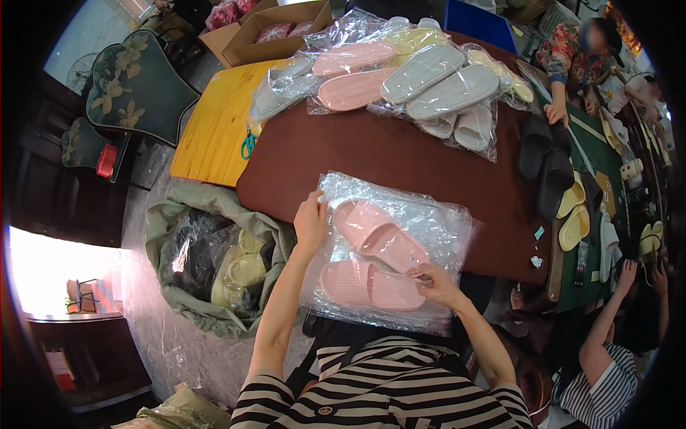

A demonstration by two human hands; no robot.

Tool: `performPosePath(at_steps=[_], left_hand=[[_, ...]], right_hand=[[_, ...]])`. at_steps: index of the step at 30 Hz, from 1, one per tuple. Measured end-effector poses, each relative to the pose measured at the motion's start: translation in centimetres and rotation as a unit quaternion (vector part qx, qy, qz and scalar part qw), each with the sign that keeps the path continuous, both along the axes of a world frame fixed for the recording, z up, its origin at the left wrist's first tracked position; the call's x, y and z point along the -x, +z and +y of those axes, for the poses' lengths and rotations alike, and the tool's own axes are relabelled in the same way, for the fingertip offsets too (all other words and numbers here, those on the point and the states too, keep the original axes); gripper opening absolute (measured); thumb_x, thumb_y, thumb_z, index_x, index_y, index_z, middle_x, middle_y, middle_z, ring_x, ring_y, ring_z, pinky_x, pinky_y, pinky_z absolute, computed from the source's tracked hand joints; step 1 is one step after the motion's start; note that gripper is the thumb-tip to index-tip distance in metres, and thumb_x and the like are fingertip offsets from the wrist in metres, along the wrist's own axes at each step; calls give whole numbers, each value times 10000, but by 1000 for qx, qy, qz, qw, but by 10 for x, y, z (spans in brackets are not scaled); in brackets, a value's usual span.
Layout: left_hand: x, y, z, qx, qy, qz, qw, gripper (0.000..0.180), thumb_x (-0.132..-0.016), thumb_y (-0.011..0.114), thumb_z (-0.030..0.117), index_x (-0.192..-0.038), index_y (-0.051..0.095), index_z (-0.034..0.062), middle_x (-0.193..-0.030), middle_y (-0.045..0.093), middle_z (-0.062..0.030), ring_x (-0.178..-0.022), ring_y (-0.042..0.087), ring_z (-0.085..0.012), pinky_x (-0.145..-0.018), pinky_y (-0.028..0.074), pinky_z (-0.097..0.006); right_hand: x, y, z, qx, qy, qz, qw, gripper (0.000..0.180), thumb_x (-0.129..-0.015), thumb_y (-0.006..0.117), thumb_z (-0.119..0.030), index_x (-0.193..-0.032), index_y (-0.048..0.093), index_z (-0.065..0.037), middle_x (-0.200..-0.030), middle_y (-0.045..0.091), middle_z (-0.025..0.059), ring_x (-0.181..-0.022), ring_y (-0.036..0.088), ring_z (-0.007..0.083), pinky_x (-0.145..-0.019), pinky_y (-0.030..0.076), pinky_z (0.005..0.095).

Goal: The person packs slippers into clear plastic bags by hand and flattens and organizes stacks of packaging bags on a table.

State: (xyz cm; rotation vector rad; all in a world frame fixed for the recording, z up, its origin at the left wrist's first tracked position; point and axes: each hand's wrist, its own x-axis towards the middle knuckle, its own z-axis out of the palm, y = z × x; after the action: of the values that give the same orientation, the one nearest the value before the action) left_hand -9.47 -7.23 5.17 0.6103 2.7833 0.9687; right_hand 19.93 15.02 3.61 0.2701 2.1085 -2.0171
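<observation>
A pair of pink slippers [382,239] lies side by side over a clear plastic bag [457,218] at the near edge of the brown-covered table. Several such bags seem stacked flat beneath. My left hand [311,223] is closed on the bag's upper left edge, beside the slippers' strap end. At the slippers' heel ends, my right hand [437,286] has its fingers bent and closed on a pink slipper. How far the slippers sit inside the bag I cannot tell.
Bagged slippers [439,82] are heaped along the table's far side. Black slippers [547,164] and yellow slippers [574,214] lie to the right. Left of me stands a green sack [171,289] of bagged slippers. Teal scissors [249,145] rest by the yellow board [214,129]. Other people work at right.
</observation>
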Motion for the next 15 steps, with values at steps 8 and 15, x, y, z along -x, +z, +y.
performPosePath(at_steps=[8, 15], left_hand=[[-22, -8, -7, 80, -189, 225, 952, 405, -975, 529, 186, -1367, 560, 91, -1501, 438, -137, -1390, 373, -380, -1127, 297, -545], [-19, -43, -19, 133, -200, 165, 957, 518, -1075, 257, 365, -1509, 430, 142, -1617, 306, -93, -1504, 209, -350, -1212, 92, -553]], right_hand=[[-4, -10, -1, -78, -21, 78, 994, 366, -888, 665, -109, -1250, 633, -68, -1238, 614, 107, -1114, 611, 240, -966, 485, 360], [-11, 26, -1, -111, -73, 75, 988, 324, -888, 675, -149, -1202, 642, -80, -1147, 652, 114, -1062, 634, 277, -927, 499, 358]])
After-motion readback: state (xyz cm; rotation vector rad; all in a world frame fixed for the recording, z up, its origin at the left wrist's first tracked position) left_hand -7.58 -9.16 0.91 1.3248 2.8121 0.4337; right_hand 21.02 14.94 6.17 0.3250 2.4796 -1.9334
